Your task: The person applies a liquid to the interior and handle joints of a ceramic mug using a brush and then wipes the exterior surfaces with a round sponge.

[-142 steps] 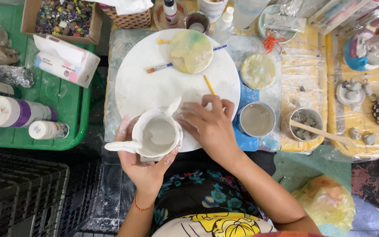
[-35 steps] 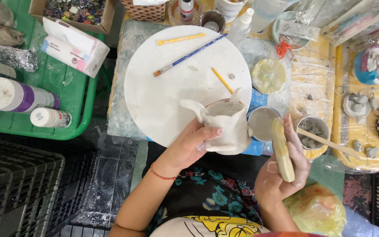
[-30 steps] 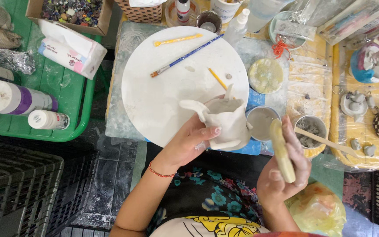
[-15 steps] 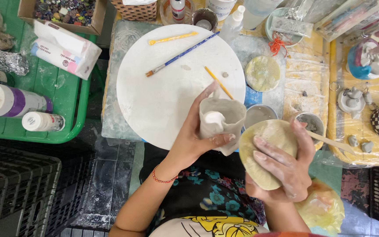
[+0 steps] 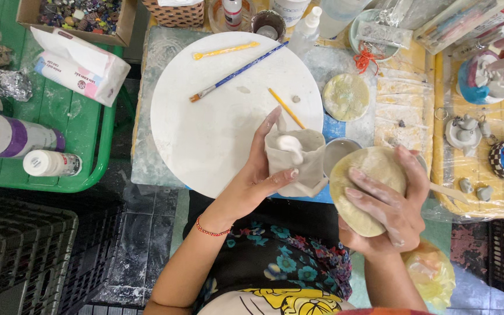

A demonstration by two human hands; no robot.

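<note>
The left hand [image 5: 252, 181] is gripping a small unglazed pale-grey clay cup [image 5: 294, 160], fingers wrapped around its wall, holding it just over the near right edge of the round white work board [image 5: 205, 134]. The right hand [image 5: 389, 204] is closing around a round yellowish flat sponge [image 5: 366, 175], fingers spread across its face, just right of the board and right beside the cup. On the board, a blue-handled paintbrush [image 5: 237, 73] is lying diagonally near the far edge, a yellow modelling tool [image 5: 224, 51] is lying beyond it, and a yellow pencil [image 5: 286, 107] is lying just behind the cup. A second round sponge [image 5: 345, 96] is resting on the bench [image 5: 415, 105] right of the board.
</note>
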